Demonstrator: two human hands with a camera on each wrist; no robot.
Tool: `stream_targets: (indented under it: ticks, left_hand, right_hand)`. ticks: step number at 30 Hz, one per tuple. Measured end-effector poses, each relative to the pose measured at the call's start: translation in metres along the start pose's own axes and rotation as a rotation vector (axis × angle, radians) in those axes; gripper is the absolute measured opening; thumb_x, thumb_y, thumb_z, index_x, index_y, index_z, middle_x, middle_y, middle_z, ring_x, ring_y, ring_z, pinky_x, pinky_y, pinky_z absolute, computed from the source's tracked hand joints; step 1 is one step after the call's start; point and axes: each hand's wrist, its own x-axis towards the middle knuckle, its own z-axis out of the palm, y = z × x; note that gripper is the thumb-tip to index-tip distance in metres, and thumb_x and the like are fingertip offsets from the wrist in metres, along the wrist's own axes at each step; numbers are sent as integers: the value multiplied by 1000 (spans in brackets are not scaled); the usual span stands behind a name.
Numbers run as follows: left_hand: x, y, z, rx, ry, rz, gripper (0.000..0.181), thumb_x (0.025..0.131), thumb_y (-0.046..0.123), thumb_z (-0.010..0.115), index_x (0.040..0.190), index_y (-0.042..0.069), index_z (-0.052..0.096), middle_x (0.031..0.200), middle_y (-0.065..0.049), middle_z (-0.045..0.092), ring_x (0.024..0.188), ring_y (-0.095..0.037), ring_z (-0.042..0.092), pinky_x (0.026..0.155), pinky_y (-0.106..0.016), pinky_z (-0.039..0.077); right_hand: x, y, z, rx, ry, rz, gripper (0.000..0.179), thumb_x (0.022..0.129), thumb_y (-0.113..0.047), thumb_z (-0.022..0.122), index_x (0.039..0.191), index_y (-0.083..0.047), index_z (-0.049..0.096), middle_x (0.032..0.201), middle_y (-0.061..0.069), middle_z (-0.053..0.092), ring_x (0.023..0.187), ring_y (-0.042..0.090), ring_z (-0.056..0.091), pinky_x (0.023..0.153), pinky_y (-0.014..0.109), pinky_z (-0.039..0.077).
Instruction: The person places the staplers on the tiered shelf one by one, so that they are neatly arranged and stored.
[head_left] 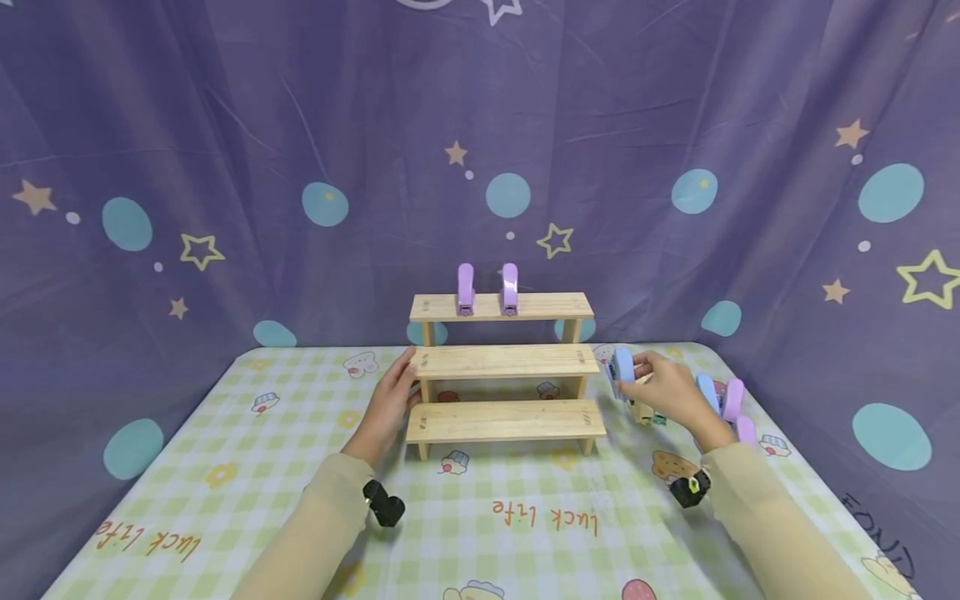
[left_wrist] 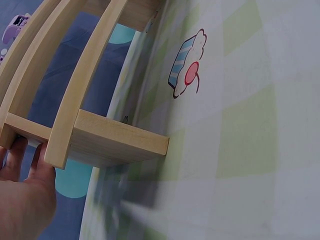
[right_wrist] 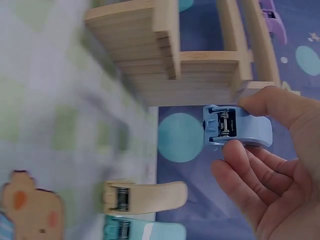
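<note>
The step in hand seems to be moving a blue stapler (head_left: 622,368) to the wooden stand (head_left: 506,421): the right hand (head_left: 667,390) has a narrow grip, thumb and fingers pinching it just beside the stand's right end. The next move probably calls for clearing the shelf edge. The left hand (head_left: 390,404) touches the stand's left end; whether its fingers curl round the wood, I cannot tell. The right wrist view cuts off the teal stapler (right_wrist: 150,229) below the cream stapler (right_wrist: 155,196).
</note>
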Motion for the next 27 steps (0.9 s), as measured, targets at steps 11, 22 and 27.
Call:
stream_targets:
  ticks: [11, 22, 27]
  left_hand:
    - [-2, 1, 0, -6, -3, 3, 54, 111, 29, 38, 161, 20, 23, 162, -13, 27, 143, -34, 34, 116, -45, 34]
    - [-1, 0, -1, 2, -3, 9, 52, 111, 28, 38, 161, 21, 25, 162, -11, 27, 142, -34, 36, 115, -44, 37]
    - [0, -1, -1, 14, -1, 4, 52, 111, 29, 38, 161, 23, 24, 162, -10, 27, 142, -34, 36, 115, -44, 37]
  right_hand:
    - [4, -26, -27, -5, 15, -9, 64, 91, -39, 74, 133, 4, 53, 119, 24, 64, 94, 32, 66, 68, 38, 58]
    - [12, -45, -37, 14, 53, -45, 63, 91, -39, 74, 133, 3, 54, 119, 23, 65, 102, 36, 65, 78, 47, 59]
    - [19, -54, -38, 11, 59, -55, 63, 90, -42, 74, 133, 0, 54, 119, 20, 65, 101, 33, 65, 78, 47, 58]
